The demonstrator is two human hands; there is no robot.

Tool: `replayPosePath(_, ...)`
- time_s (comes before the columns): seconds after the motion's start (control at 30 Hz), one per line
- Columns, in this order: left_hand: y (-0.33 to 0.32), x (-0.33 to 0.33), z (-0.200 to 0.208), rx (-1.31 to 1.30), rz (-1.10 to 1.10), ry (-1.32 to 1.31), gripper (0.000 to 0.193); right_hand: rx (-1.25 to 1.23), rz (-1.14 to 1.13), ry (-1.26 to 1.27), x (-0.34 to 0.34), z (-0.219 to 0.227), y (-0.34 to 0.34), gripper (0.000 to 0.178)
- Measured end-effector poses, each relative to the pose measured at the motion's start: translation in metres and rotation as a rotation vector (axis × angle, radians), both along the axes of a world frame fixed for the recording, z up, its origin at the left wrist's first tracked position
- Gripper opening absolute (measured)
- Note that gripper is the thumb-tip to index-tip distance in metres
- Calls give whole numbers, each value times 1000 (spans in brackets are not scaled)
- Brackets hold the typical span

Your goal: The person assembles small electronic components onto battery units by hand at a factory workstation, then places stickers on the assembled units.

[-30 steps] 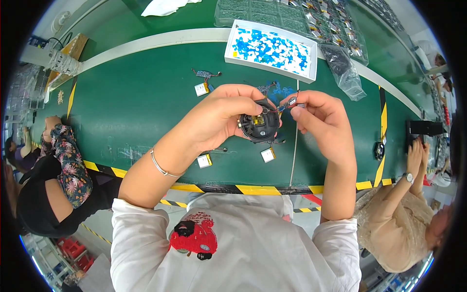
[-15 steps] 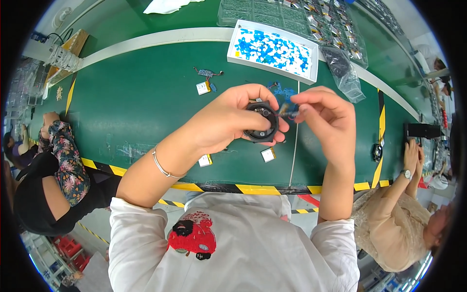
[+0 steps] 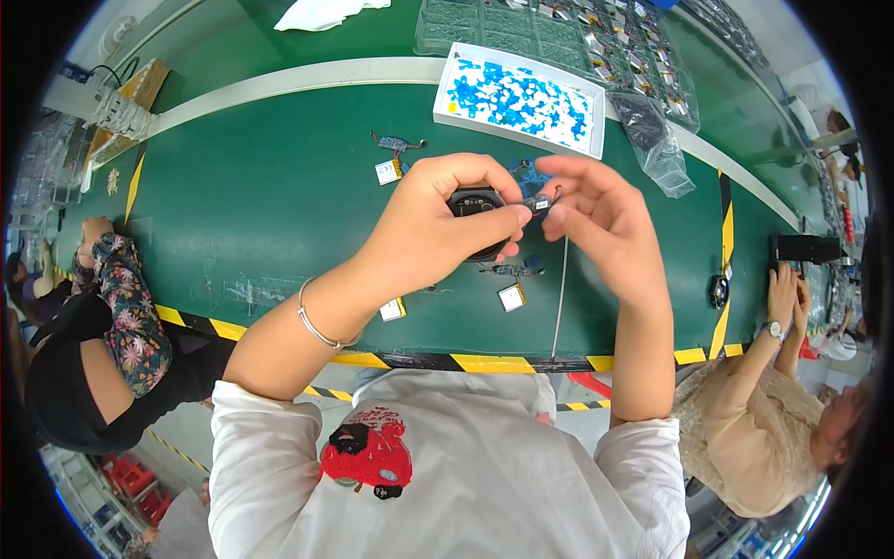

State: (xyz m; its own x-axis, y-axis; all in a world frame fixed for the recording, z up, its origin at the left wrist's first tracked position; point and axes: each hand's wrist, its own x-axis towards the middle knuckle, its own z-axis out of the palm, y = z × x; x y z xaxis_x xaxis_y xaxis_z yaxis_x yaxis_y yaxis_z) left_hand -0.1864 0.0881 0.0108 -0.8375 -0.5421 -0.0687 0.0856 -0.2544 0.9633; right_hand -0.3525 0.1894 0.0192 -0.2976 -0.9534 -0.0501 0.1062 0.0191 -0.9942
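My left hand (image 3: 419, 219) is closed around a round black watch case (image 3: 468, 203), its open inner side facing up. The left thumb reaches over the case and its tip meets a small circuit board (image 3: 537, 202) with thin wires. At the board's other end, my right hand (image 3: 610, 219) pinches it by the thumb and a curled finger, while the index finger is raised. Fingers partly hide the board and the case. Just beyond the hands lie blue pieces (image 3: 531, 175). Below them rest another wired board (image 3: 514, 271) and a silver battery (image 3: 511, 297).
A white box (image 3: 517, 140) of blue and white bits stands beyond the hands, by clear trays (image 3: 596, 51) and a plastic bag (image 3: 656, 149). More batteries (image 3: 387, 172) (image 3: 393, 308) lie leftward; another watch case (image 3: 719, 292) lies right. Co-workers sit on both sides.
The small circuit board has come leftward to the case's right edge. My left thumb has moved from inside the case onto the board. The right hand has shifted left, its index finger lifting.
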Motion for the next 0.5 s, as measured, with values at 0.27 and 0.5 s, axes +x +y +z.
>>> replayPosePath(0.27,-3,-2,2,108,53,14,8,45,146,-111,-6,-5,2,16)
replayPosePath(0.5,-3,-1,-3,112,77,38,10,25,35,79,7,-9,2,16)
